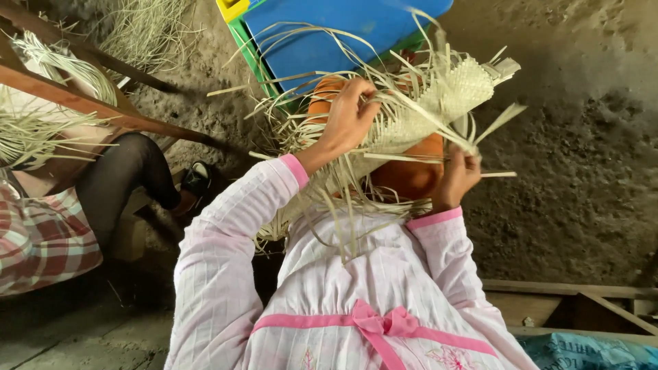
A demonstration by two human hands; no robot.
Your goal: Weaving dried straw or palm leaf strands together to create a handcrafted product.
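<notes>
- Here the left hand (pixel 349 118) is curled shut over the mat (pixel 425 113), a pale woven piece of flat straw strips; its fingers bend down into the loose strips at the mat's near edge.
- The right hand (pixel 458 177) sits lower, under the mat's right side, closed round a strip (pixel 497 174) that sticks out sideways past the knuckles.
- The mat is held up in front of the chest, between the two hands, tilted upward to the right; its woven end points to the upper right and unwoven strips hang from its lower left end toward the lap.
- Both arms wear pink-and-white checked sleeves (pixel 226 233) with pink cuffs; a pink bow (pixel 375 322) sits at the waist.
- Behind the mat lies an orange object (pixel 411 175), mostly hidden; what it is I cannot tell.
- Farther back a blue board (pixel 329 31) rests on a green frame (pixel 248 42) with a yellow corner (pixel 232 8).
- At left another person sits, a dark-stockinged leg (pixel 127 181) and plaid cloth (pixel 41 236) showing, beside wooden bars (pixel 82 103) hung with straw bundles (pixel 48 75).
- A blue-green sack (pixel 589 351) lies at the lower right corner on the dirt floor (pixel 582 171).
</notes>
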